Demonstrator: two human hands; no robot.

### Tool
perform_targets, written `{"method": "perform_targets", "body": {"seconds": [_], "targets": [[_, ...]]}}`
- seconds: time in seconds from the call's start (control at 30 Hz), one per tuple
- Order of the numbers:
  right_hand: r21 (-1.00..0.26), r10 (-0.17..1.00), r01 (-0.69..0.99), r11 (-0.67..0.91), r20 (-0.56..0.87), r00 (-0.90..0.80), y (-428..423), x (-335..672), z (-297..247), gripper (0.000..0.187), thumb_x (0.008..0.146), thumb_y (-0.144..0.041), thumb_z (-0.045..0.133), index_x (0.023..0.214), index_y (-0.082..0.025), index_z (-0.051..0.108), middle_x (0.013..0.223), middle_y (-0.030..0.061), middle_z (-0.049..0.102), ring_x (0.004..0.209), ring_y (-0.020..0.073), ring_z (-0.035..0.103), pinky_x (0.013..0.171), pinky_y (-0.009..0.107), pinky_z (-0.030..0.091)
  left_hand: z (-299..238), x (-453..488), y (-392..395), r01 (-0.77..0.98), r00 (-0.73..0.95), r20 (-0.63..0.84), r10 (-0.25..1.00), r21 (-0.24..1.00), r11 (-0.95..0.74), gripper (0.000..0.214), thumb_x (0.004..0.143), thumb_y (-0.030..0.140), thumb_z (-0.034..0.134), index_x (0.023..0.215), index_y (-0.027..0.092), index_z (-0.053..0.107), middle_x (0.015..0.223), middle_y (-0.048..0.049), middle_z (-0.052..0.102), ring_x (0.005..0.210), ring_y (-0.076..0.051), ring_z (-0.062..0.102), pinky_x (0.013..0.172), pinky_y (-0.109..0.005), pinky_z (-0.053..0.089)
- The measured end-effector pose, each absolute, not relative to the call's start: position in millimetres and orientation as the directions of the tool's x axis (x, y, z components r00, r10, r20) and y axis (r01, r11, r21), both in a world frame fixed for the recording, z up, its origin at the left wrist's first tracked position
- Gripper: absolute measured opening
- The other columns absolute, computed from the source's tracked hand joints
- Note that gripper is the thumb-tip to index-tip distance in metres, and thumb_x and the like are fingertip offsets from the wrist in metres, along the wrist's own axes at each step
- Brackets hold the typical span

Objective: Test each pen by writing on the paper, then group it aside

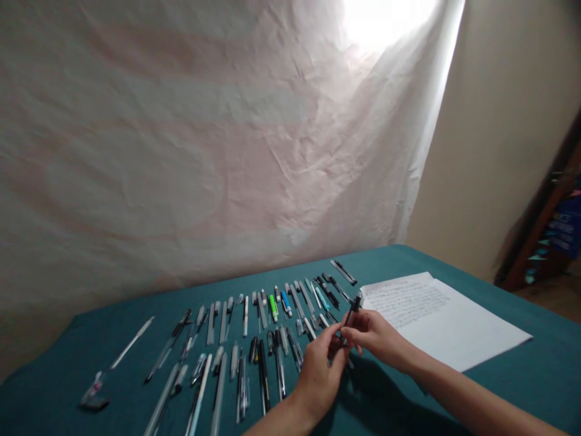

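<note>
Leftmost, a pale crumpled sheet (pixel 218 151) hangs behind the table (pixel 503 387), which wears a dark green cover. Near the table's left end lie a slim white stick (pixel 132 343) and, just beside its lower end, a clear piece (pixel 97 384) with a dark block (pixel 95 404); what these are is too blurred to tell. Next come loose pens and caps in uneven rows, mostly clear or grey, among them a black pen with gold markings (pixel 264 372) in the nearer row. Farther back, a bright green highlighter (pixel 273 308) lies to the left of a blue-and-white pen (pixel 285 303), with a turquoise pen (pixel 322 298) farther right. Then the left hand (pixel 323 369) has its thumb and fingers closed about the lower part of a slender black pen (pixel 350 315), held tilted above the table, its top leaning right. On the pen's other side, the right hand (pixel 374 333) pinches it too, so each grip is clamped on that one pen. Just beyond the right hand lie a handwritten page (pixel 399 300) and blank white paper (pixel 476 327). Past the table, a beige wall (pixel 499 121) leads to a brown door (pixel 538 224) at far right.
</note>
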State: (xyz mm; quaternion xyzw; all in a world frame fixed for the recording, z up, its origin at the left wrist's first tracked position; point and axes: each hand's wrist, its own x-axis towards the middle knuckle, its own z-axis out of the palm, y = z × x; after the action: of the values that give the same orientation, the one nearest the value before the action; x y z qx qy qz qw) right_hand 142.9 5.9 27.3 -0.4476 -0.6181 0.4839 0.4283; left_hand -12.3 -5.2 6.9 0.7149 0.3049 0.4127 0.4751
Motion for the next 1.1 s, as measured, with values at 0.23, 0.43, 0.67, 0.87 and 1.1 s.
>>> {"method": "perform_targets", "body": {"seconds": [0.23,0.43,0.67,0.87,1.1], "targets": [[-0.973,0.973,0.044,0.225,0.222,-0.069,6,161,61,0.020,0.078,-0.034,0.058,0.075,-0.014,0.053,0.052,-0.0059,0.047,0.042,0.0054,0.042,0.043,0.019,0.035,-2,-11,-2,0.139,0.437,0.281,0.854,0.917,-0.373,0.023,0.084,0.025,0.046,0.103,0.020,0.059,0.094,-0.0057,0.061,0.075,-0.016,0.059,0.068,-0.027,0.047],[-0.937,0.931,0.000,0.350,0.348,0.108,5,190,87,0.018,0.079,-0.032,0.059,0.080,-0.014,0.055,0.054,-0.0050,0.047,0.044,0.0052,0.038,0.042,0.019,0.029,1,-11,-1,0.153,0.434,0.286,0.854,0.911,-0.383,0.022,0.084,0.026,0.046,0.101,0.020,0.059,0.095,-0.0061,0.061,0.077,-0.016,0.060,0.072,-0.027,0.047],[-0.930,0.916,0.059,0.363,0.367,0.163,11,203,88,0.019,0.078,-0.033,0.060,0.079,-0.015,0.056,0.054,-0.0047,0.046,0.044,0.0054,0.036,0.042,0.020,0.027,2,-12,-2,0.169,0.435,0.285,0.854,0.906,-0.388,0.022,0.084,0.028,0.046,0.100,0.020,0.059,0.092,-0.0060,0.062,0.074,-0.016,0.060,0.068,-0.027,0.048],[-0.943,0.927,0.007,0.334,0.330,0.178,12,203,86,0.021,0.077,-0.035,0.060,0.079,-0.015,0.055,0.055,-0.0048,0.046,0.044,0.0047,0.035,0.041,0.019,0.027,5,-12,-4,0.155,0.434,0.292,0.852,0.907,-0.390,0.021,0.084,0.027,0.046,0.099,0.019,0.059,0.091,-0.0057,0.062,0.073,-0.015,0.060,0.067,-0.026,0.048],[-0.935,0.917,0.046,0.351,0.353,0.187,9,200,89,0.024,0.074,-0.037,0.063,0.079,-0.015,0.055,0.052,-0.0061,0.044,0.043,0.0050,0.036,0.040,0.019,0.028,6,-12,-6,0.134,0.442,0.297,0.847,0.911,-0.390,0.022,0.084,0.028,0.046,0.100,0.018,0.059,0.091,-0.0062,0.062,0.071,-0.014,0.060,0.065,-0.025,0.048]]}}
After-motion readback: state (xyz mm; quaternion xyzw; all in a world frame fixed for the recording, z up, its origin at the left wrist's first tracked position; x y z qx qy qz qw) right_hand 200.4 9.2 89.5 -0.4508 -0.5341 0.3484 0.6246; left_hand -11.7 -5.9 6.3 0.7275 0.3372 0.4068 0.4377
